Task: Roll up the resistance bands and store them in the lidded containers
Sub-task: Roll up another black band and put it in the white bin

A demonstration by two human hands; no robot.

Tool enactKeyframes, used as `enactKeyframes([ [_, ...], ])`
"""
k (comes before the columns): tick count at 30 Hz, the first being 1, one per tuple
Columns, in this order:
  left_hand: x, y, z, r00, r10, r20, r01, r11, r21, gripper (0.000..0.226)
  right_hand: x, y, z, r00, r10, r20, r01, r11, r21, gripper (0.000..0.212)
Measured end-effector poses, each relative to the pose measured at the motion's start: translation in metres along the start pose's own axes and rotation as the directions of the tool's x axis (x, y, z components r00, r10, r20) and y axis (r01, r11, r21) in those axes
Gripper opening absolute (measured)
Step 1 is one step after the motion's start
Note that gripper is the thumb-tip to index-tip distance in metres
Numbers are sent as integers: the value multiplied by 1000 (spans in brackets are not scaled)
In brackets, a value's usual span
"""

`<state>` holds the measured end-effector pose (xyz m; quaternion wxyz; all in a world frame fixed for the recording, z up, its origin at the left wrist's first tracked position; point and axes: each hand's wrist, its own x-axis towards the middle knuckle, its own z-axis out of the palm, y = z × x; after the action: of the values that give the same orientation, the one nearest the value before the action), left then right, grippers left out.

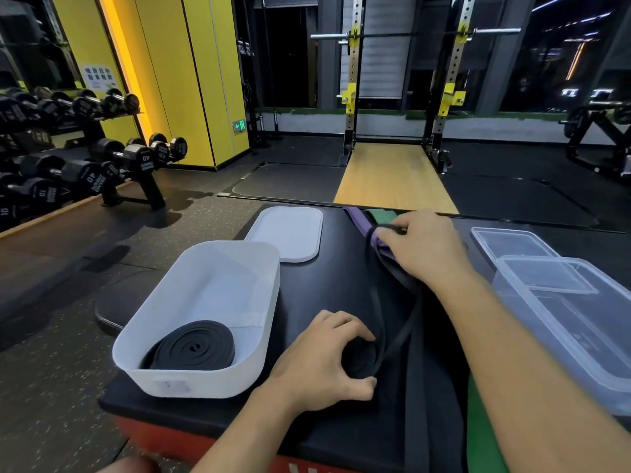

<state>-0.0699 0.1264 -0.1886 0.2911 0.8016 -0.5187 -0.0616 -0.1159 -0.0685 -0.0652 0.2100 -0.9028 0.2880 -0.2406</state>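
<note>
Left hand (321,360) curls round the black coil (363,358), keeping it tight; right hand (421,247) pinches the band's tail (396,339), feeding slack on the bench (334,288).

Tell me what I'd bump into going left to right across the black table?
First the white tub holding a rolled band → left hand gripping the half-rolled black band → right hand pinching its loose end → clear tub.

**Readable marks: dumbbell nos., exit sign**

"40" on two hex dumbbell heads (146,158) at 9 o'clock; "10" on a lower dumbbell (41,192), approx. 8. Green arrow exit sign (240,125) at 11. Wall poster (99,76) at 10: txt illegible.
</note>
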Motion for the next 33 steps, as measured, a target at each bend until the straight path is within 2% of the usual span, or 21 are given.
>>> enactKeyframes([
  [2, 0, 0, 0, 1000, 1, 1, -1, 1000, -5, 55, 1, 10, 14, 997, 55, 53, -59, 996, 70, 21],
  [4, 0, 1, 1, 1000, 4, 1, -4, 1000, -8, 55, 1, 22, 32, 995, 68, 78, -82, 977, 194, 22],
  [6, 0, 1, 1, 1000, 2, 2, -2, 1000, -5, 55, -1, 32, 44, 994, 70, 87, -89, 966, 242, 25],
  [10, 0, 0, 0, 1000, 7, -2, -7, 1000, -5, 53, -5, 47, 48, 1000, -3, 6, 3, 987, 162, 26],
  [13, 1, 0, 1, 1000, 7, -2, -7, 1000, -9, 53, -8, 51, 26, 995, 87, -56, -81, 992, 95, 13],
  [15, 1, -1, 2, 1000, 5, -5, -5, 1000, -6, 54, -18, 48, 9, 983, 176, 45, -179, 982, 64, 10],
  [19, 1, -1, 2, 1000, 9, 7, -9, 1000, 7, 55, -43, 30, 6, 931, 208, 302, -218, 976, -1, 29],
  [23, 1, 0, 1, 1000, 0, 10, 0, 1000, 7, 56, -54, 27, 26, 889, 249, 384, -201, 966, -161, 30],
  [26, 1, -1, 1, 1000, -2, 13, 2, 1000, 10, 56, -59, 29, 42, 916, 195, 349, -137, 973, -185, 21],
  [28, 2, -1, 1, 1000, 2, 14, -2, 1000, 13, 55, -61, 28, 48, 939, 114, 326, -74, 988, -133, 17],
  [30, 2, 0, 1, 1000, 4, 16, -4, 1000, 17, 54, -62, 29, 52, 938, 39, 343, -21, 998, -57, 22],
  [33, 1, -1, 1, 1000, 0, 15, 0, 1000, 14, 54, -65, 33, 56, 943, 19, 332, -30, 999, 28, 21],
])
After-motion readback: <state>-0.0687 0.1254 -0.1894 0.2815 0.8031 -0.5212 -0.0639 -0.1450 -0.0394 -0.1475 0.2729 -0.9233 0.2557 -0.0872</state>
